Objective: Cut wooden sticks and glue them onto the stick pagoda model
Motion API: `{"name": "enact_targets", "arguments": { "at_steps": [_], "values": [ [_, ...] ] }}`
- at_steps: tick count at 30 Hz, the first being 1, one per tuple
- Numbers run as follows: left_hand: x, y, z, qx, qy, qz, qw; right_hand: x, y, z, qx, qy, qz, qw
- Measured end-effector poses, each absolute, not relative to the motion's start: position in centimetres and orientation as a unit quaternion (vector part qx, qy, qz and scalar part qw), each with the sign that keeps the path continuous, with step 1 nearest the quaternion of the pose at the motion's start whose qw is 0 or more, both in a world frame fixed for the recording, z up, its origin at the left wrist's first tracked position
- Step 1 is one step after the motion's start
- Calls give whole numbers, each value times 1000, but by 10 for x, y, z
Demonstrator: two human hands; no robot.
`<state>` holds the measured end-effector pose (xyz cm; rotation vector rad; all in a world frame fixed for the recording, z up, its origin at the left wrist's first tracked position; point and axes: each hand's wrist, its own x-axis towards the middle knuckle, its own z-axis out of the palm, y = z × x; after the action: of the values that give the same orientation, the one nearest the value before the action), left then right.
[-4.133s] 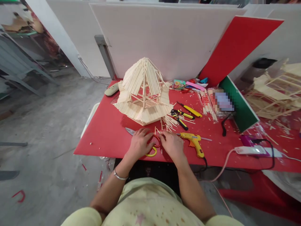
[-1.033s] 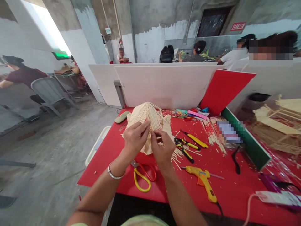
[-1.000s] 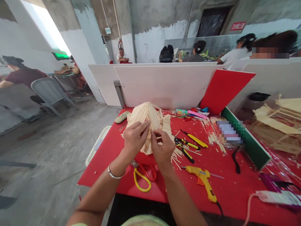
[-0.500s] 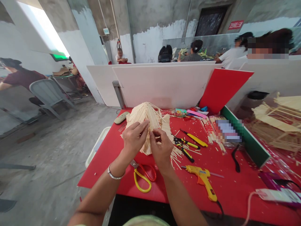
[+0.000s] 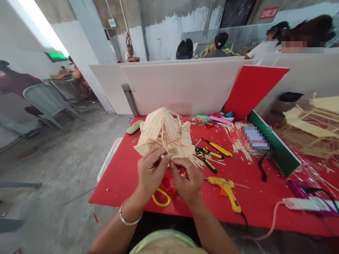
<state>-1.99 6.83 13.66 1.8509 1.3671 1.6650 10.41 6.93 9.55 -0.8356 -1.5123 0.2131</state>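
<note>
A small house-like model built of pale wooden sticks (image 5: 169, 128), with a peaked roof, stands on the red tabletop (image 5: 122, 176). In front of it, my left hand (image 5: 151, 171) and my right hand (image 5: 187, 180) meet, thumbs and fingertips pinched close together. Whatever lies between the fingertips is too small and covered to make out. Under the hands are scissors (image 5: 162, 204) with one yellow and one red handle, their blades hidden. To the right of the model rest black-and-yellow pliers (image 5: 210, 165) among loose sticks, and a yellow-handled cutter (image 5: 221, 149).
A yellow glue gun (image 5: 226, 192) lies right of my hands, its cord running off the front edge. Farther right are bundled sticks (image 5: 239, 141), a green board (image 5: 278, 148) and a power strip (image 5: 304, 204). White panels (image 5: 180, 88) wall the back. Other people sit beyond.
Both hands have drawn back from the model's roof toward me, still pinched together, so the roof's front now shows. The view has also shifted slightly.
</note>
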Motion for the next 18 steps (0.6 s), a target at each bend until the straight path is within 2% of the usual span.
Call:
{"name": "enact_targets", "arguments": {
  "at_steps": [7, 14, 18],
  "values": [
    [8, 41, 78, 539, 485, 537, 431, 141, 32, 46, -412, -701, 139, 565],
    [12, 29, 24, 420, 502, 509, 559, 168, 13, 7, -528, -705, 203, 428],
    [-3, 22, 15, 356, 492, 525, 597, 151, 17, -1, -523, -743, 221, 354]
  ]
}}
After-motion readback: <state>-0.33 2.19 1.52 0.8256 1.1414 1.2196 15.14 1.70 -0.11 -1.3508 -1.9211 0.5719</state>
